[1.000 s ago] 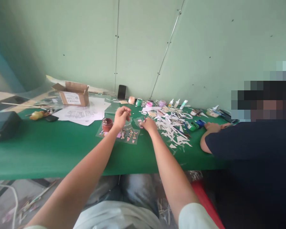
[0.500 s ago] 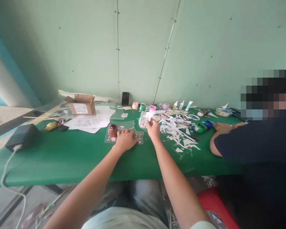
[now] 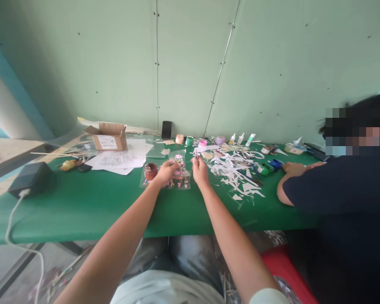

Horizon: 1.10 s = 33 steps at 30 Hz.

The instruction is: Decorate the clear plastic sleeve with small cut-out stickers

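Centre of frame: left hand (image 3: 167, 172) closed narrow, thumb and fingers pinching the left side of a clear patterned sheet (image 3: 181, 164) that carries small coloured shapes. Sheet lies between the two hands, above the green bench (image 3: 107, 211).

Right hand (image 3: 200, 172) nearly closed, fingers curled round a thin tool (image 3: 196, 156), tip upward; type too small to tell. This hand is just beside the sheet's right edge.

Below the left hand, a second clear sheet (image 3: 186, 185) with coloured pieces lies on the bench; an open jar of red-brown paint (image 3: 150, 172) stands upright on its left part, near the left hand.

Right of centre: pile of white paper scraps (image 3: 236, 169). Behind, near the wall: phone (image 3: 166, 130), upright, and green paint jar (image 3: 189, 141). Left of centre: printed sheets (image 3: 118, 161), open cardboard box (image 3: 110, 139). Right of frame: another person's forearm (image 3: 285, 190) rests on the bench beside blue paint pot (image 3: 275, 164).
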Tool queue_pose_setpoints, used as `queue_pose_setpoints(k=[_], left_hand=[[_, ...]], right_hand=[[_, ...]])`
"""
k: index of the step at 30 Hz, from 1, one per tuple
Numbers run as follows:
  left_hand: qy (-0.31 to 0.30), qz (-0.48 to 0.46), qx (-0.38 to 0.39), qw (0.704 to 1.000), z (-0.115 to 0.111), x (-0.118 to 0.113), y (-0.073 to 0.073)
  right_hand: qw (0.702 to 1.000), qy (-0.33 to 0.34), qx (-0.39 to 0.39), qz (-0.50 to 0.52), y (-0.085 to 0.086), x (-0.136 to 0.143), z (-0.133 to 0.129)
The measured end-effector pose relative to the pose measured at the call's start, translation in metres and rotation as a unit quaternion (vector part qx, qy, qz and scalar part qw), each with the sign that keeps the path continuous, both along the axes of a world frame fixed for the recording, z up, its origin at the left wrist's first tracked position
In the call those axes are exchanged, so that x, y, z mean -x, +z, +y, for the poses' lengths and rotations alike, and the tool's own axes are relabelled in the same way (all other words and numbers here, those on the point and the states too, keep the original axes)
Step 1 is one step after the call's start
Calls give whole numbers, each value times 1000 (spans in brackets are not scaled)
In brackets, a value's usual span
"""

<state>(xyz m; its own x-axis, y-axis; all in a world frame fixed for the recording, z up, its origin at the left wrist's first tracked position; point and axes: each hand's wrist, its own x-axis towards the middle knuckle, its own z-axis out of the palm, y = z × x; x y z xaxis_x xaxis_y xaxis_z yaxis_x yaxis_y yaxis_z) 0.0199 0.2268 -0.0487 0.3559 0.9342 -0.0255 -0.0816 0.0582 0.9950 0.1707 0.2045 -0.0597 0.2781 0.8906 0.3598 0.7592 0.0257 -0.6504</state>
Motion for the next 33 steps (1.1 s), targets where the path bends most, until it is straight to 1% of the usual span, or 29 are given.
queue_pose_setpoints(k=[3, 5, 11, 17, 21, 27, 33], left_hand=[[-10, -20, 35, 999, -3, 3, -1], [-7, -26, 46, 999, -3, 4, -1], [6, -24, 52, 998, 0, 3, -3], [18, -9, 49, 999, 2, 2, -7], [26, 0, 46, 999, 4, 3, -8], [7, 27, 54, 998, 4, 6, -8], [-3, 29, 41, 999, 7, 8, -9]], right_hand=[[999, -22, -10, -38, 3, -2, -7], [998, -21, -7, -67, 4, -2, -10], [988, -3, 20, -151, 2, 1, -11], [978, 2, 20, -209, 3, 3, -11], [972, 11, 14, -235, 3, 4, -11], [969, 4, 15, -245, 3, 1, -10], [969, 0, 13, -245, 3, -1, -11]])
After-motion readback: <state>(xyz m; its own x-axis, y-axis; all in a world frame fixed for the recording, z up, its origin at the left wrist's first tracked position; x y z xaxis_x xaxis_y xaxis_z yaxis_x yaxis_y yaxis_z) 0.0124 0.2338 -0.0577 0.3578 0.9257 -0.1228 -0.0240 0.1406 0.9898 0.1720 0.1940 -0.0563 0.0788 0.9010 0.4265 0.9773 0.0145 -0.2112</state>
